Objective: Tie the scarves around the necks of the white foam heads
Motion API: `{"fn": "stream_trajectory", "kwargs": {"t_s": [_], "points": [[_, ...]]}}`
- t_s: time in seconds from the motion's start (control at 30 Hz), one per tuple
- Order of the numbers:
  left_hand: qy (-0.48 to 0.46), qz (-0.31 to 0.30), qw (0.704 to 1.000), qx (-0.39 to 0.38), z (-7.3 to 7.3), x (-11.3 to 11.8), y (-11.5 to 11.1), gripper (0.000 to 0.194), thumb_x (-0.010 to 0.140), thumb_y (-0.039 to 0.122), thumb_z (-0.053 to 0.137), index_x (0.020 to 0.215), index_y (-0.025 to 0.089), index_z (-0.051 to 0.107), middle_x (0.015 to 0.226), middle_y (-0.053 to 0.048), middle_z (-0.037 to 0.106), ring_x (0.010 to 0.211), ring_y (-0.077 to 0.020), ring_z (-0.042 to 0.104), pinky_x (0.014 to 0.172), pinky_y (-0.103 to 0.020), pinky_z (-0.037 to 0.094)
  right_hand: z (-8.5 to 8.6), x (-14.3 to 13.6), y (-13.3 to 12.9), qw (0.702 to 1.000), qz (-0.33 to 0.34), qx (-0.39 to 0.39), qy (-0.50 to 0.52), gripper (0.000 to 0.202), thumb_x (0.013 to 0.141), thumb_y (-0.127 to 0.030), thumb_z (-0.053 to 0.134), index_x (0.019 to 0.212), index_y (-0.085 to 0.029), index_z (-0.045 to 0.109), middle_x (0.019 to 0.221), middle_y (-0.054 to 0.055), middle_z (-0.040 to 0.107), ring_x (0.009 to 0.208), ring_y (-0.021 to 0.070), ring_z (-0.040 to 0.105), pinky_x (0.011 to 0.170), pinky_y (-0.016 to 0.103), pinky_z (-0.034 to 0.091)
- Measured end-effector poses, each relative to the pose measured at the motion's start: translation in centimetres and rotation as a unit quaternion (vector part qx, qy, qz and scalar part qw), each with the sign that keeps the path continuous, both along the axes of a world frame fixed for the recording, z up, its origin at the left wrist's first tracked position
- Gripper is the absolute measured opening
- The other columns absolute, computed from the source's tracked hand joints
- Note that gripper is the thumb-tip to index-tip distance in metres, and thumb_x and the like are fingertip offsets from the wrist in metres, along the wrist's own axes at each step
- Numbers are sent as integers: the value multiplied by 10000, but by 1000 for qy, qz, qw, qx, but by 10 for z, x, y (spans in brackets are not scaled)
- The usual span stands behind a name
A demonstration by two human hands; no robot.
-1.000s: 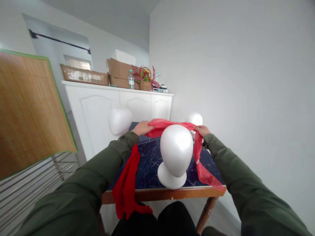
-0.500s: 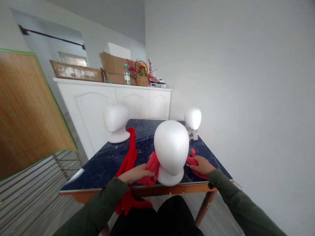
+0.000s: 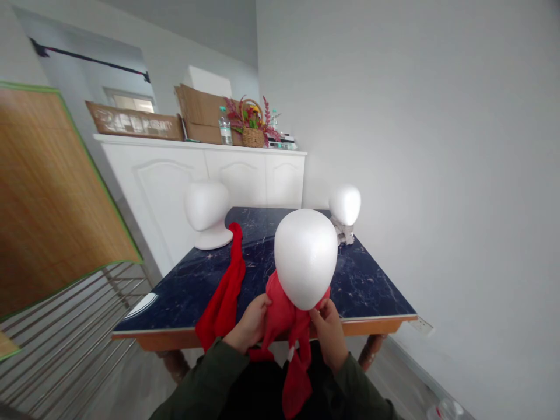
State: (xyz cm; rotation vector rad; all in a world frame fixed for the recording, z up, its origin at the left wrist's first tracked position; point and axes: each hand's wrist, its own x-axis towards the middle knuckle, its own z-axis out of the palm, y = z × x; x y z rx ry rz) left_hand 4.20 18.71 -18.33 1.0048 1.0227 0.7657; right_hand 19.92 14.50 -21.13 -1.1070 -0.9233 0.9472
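Red scarf (image 3: 286, 318) sheer, bunched under white foam head (image 3: 305, 258), tails hanging. Left hand (image 3: 251, 324), right hand (image 3: 328, 332) both pinching scarf. Wicker basket (image 3: 254, 137) holds flowers (image 3: 249, 118).

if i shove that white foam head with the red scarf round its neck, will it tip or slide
Probably tips: the foam head looks top-heavy, its wide dome above a narrower neck. It likely weighs little, so a light shove may move it. Both hands, left hand and right hand, gripping the red scarf may steady it.
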Motion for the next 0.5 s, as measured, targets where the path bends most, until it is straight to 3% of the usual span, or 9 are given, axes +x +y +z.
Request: {"fn": "stream_trajectory", "kwargs": {"t_s": [0.13, 0.27, 0.4, 0.5], "points": [[-8, 75, 997, -4, -7, -4, -4, 468, 728, 379, 301, 1014, 131, 577, 830, -100, 688, 868, -262, 643, 755, -407, 521, -6, -21, -4, 999, 20, -8, 37, 284, 700, -399, 632, 702, -213, 418, 586, -54, 508, 467, 95, 465, 443, 223, 395], [-127, 101, 986, -47, -14, -16, -5, 433, 784, 377, 283, 1002, 135, 568, 914, -100, 677, 968, -244, 618, 873, -393, 478, -20, -24, 1, 998, -45, 16, -51, 255, 673, -347, 652, 633, -198, 448, 544, -51, 484, 485, 99, 451, 452, 218, 374], [-251, 7, 965, -74, -18, -19, -6, 299, 769, 283, 428, 962, 112, 578, 921, -96, 676, 990, -230, 609, 937, -373, 432, -37, -29, 6, 984, -98, 69, -132, 163, 709, -289, 601, 627, -184, 505, 565, -33, 506, 520, 109, 469, 489, 226, 388], [-249, -58, 966, -33, -21, -14, -7, 297, 726, 225, 577, 1004, 120, 588, 928, -100, 680, 975, -251, 612, 906, -393, 443, -39, -33, 5, 979, -82, 107, -155, 93, 746, -250, 556, 702, -174, 585, 667, 11, 583, 613, 141, 543, 580, 261, 446]]}}
